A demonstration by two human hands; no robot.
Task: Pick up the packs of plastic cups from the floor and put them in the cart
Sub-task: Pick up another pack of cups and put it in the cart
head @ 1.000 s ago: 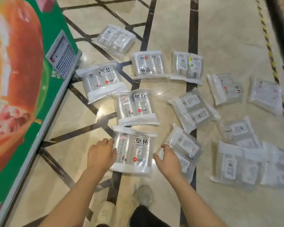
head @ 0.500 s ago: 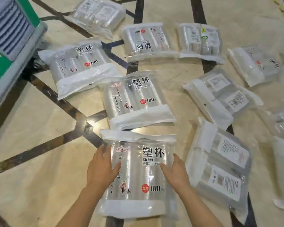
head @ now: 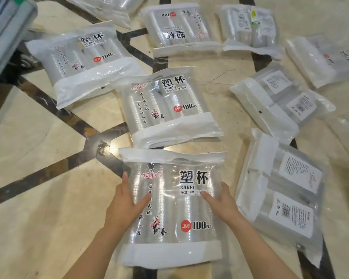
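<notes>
The nearest pack of clear plastic cups lies on the marble floor in front of me, printed side up with a red "100 pcs" dot. My left hand grips its left side and my right hand grips its right side, thumbs lying on top of the film. Just beyond it lies a second pack, and a third pack sits further left. No cart is in view.
Several more packs are spread over the floor: two at the back and others on the right. A grey and green cabinet edge juts in at the top left.
The camera has dropped much closer to the floor. Both hands moved from the pack's near edge onto its two sides and took hold of it.
</notes>
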